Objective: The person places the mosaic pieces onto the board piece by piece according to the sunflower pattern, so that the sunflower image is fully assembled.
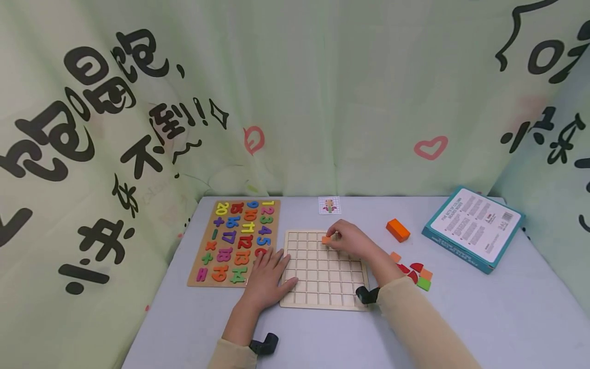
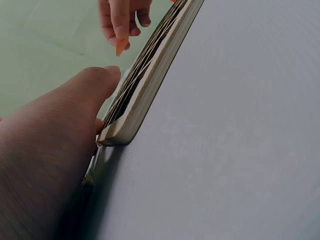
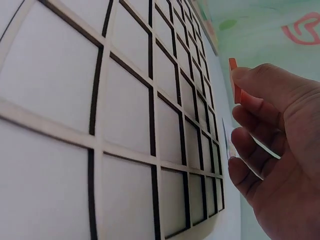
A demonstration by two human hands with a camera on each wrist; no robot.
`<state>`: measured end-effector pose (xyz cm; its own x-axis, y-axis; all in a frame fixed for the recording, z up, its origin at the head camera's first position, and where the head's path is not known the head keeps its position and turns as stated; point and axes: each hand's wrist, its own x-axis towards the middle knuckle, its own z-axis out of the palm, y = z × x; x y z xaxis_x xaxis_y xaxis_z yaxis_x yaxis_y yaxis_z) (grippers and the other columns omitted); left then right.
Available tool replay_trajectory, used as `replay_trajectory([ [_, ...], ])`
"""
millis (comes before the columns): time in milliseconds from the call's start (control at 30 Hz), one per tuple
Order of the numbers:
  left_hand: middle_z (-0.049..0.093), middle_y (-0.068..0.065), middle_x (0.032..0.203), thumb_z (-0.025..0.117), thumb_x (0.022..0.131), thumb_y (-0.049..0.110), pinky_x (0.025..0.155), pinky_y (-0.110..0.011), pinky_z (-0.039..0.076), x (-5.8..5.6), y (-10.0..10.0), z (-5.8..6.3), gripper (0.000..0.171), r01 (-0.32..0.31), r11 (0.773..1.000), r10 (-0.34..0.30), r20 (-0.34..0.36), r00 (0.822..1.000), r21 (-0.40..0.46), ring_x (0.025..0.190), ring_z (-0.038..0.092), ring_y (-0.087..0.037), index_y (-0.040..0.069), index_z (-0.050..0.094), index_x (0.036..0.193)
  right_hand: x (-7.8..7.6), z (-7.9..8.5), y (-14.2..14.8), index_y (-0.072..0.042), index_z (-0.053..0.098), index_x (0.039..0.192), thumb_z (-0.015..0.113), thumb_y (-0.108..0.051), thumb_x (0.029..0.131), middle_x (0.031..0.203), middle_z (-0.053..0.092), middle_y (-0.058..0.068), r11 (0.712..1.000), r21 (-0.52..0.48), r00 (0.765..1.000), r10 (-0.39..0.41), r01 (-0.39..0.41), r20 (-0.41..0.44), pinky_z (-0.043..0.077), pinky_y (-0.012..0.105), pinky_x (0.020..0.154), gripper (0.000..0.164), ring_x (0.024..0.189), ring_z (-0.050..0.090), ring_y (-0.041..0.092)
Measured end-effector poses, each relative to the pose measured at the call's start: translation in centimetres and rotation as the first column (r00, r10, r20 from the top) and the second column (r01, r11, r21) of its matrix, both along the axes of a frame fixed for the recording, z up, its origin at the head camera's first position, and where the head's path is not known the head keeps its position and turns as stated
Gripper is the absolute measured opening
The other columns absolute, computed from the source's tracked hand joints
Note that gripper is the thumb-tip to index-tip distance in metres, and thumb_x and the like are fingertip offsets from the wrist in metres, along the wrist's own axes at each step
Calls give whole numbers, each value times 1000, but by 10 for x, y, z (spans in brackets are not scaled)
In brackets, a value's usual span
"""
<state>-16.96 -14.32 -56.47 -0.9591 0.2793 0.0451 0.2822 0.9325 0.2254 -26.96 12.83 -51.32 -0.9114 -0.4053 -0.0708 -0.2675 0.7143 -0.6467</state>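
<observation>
A wooden grid board (image 1: 318, 271) lies in the middle of the table, its square compartments bare wood where they show. My right hand (image 1: 350, 239) pinches a thin orange square tile (image 1: 326, 240) between thumb and fingertips, over the board's far part. In the right wrist view the tile (image 3: 234, 80) is held on edge, above the far end of the grid (image 3: 155, 80). My left hand (image 1: 269, 277) rests with fingers spread at the board's left edge, thumb over its rim. The left wrist view shows that thumb (image 2: 100, 80) beside the board's corner (image 2: 120, 131).
Left of the board lies a number puzzle board (image 1: 207, 274) with colourful digits. A small pattern card (image 1: 329, 205) is at the back edge. To the right are an orange block (image 1: 398, 230), several loose tiles including a green square (image 1: 424, 283), and a teal box (image 1: 475, 228).
</observation>
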Motion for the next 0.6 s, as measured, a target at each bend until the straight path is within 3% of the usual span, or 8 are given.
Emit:
replay_trajectory([
  [200,35,-3,161,45,93,68,124,-54,15,0,0,0,73,5,1000,-5,-1,1000,5,154,16,-30,22,44,150,-1,-7,-8,-12,68,100,73,-29,89,106,63,4,1000,26,1000,-2,2,2,48,37,85,20,91,54,19],
  [600,35,-2,161,45,93,68,125,-54,14,-1,-1,-2,73,11,1000,-11,-7,1000,-8,154,15,-30,23,43,151,-1,-13,-14,-15,69,96,71,-24,89,105,60,2,998,65,1000,-3,4,-18,49,38,87,11,94,55,20],
])
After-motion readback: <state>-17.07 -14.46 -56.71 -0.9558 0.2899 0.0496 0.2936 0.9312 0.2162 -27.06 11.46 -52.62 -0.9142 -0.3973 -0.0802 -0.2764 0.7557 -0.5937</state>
